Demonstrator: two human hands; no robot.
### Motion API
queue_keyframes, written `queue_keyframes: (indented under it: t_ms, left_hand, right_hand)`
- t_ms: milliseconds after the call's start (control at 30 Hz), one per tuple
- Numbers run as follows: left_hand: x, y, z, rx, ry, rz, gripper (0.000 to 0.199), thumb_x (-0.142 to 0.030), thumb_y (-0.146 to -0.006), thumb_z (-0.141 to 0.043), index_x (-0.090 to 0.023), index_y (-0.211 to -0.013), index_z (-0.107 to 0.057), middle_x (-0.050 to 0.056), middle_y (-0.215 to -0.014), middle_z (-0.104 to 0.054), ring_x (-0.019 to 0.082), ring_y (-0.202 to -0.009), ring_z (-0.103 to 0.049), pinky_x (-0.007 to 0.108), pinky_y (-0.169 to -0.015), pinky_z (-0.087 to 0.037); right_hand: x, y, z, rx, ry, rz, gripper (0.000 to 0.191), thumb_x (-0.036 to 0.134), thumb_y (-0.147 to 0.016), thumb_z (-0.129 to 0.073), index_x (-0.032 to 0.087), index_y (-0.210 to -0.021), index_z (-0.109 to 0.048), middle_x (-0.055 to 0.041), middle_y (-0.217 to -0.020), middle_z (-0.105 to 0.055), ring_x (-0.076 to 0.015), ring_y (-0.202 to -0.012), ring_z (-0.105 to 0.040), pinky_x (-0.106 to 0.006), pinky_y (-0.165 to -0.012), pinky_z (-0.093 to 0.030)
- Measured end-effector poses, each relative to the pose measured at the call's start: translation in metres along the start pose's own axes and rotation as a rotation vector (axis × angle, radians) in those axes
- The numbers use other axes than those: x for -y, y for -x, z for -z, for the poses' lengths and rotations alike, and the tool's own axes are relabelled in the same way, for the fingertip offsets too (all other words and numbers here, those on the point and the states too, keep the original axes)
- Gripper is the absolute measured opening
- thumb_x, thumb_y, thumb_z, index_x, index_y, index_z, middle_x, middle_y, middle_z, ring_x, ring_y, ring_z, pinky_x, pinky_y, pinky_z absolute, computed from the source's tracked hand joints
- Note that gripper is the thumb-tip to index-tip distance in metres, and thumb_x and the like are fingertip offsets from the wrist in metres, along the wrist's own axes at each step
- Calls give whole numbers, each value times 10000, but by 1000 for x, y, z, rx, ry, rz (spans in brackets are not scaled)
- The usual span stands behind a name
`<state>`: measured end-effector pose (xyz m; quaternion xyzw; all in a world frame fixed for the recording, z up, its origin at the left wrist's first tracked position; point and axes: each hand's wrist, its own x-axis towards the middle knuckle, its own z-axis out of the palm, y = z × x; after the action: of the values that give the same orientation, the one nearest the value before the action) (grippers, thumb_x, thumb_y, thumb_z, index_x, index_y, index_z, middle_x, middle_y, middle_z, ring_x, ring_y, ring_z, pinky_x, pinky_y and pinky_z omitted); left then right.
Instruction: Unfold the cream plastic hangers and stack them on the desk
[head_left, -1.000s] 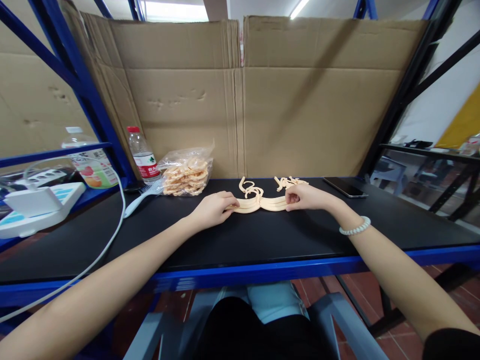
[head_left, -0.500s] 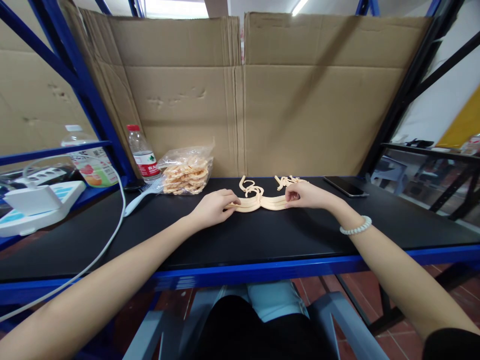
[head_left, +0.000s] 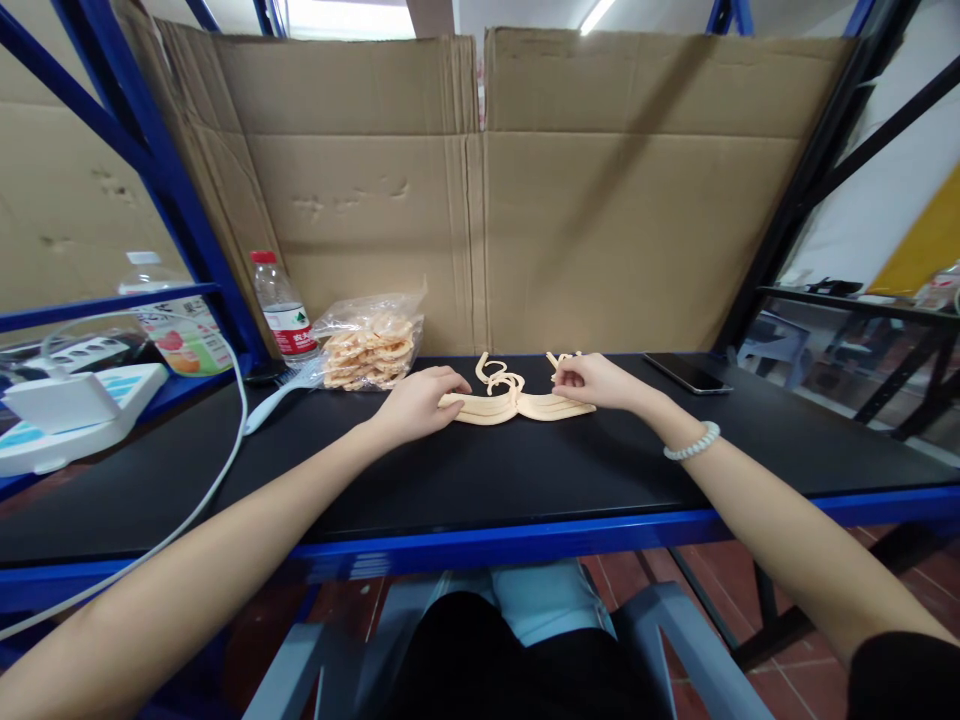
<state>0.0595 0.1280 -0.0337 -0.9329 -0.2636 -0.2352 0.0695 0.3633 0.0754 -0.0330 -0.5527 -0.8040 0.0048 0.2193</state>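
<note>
On the black tabletop lies a pale beige bundle of soft-looking strips (head_left: 491, 408), drawn in at its middle like a bow, with curled ends rising behind the knot. My left hand (head_left: 416, 405) pinches its left end between thumb and fingers. Over the right half, my right hand (head_left: 598, 383) has its fingertips pressed together at the upper edge, and the right tip pokes out bare below the hand. Loose beige pieces (head_left: 553, 360) lie behind that hand, which partly hides them.
At the back left are a clear bag of beige pieces (head_left: 371, 345), a red-capped bottle (head_left: 289, 318) and a light-blue handled tool (head_left: 281, 398). A white power strip (head_left: 90, 405) with a cable sits far left. A phone (head_left: 686, 373) lies right. Cardboard (head_left: 615, 220) stands behind.
My right hand has slid left and slightly up along the bundle, away from its right tip, which is now uncovered. My left hand keeps its hold, shifted slightly left in view.
</note>
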Motion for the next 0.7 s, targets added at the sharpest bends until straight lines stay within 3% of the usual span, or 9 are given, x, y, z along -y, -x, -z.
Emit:
queue_keyframes:
  t_ms: [200, 300, 367, 500, 700]
  left_hand:
    - [6, -56, 14, 136, -94, 109, 279, -281, -798, -518, -193, -1034, -636, 53, -1002, -669, 203, -895, -623, 294, -775, -477]
    - [6, -85, 12, 193, -137, 235, 272, -275, -790, -524, -235, -1022, -662, 43, -1018, -676, 220, -931, -627, 303, -798, -480]
    - [7, -100, 3, 218, -148, 361, 273, -266, -768, -562, -240, -1013, -679, 60, -1039, -676, 243, -978, -622, 318, -836, -478]
    - [14, -115, -26, 232, -161, 543, 301, -276, -752, -608, -145, -1009, -695, 179, -1049, -663, 312, -1006, -622, 362, -825, -498]
    - [27, -124, -54, 263, -122, 715, 389, -312, -750, -642, -111, -1082, -669, 237, -1102, -636, 330, -1047, -612, 357, -813, -510]
  right_hand:
    - [12, -68, -2, 35, -92, -5, 102, 153, -777, -618, 130, -850, -685, -45, -780, -686, -133, -696, -609, -214, -643, -426]
    - [20, -104, -6, 31, -108, -168, 116, 113, -756, -629, 127, -849, -696, -52, -785, -691, -135, -718, -620, -196, -654, -437]
    - [21, -122, -15, 50, -104, -295, 75, 104, -747, -631, 97, -791, -691, -75, -712, -678, -143, -651, -622, -204, -609, -452]
    - [18, -144, -38, 106, -90, -465, 98, 128, -731, -663, 62, -659, -649, -101, -550, -621, -168, -518, -603, -246, -515, -474]
    - [16, -159, -52, 197, -87, -607, 155, 179, -649, -758, 114, -602, -625, -79, -488, -573, -239, -543, -625, -307, -502, -482]
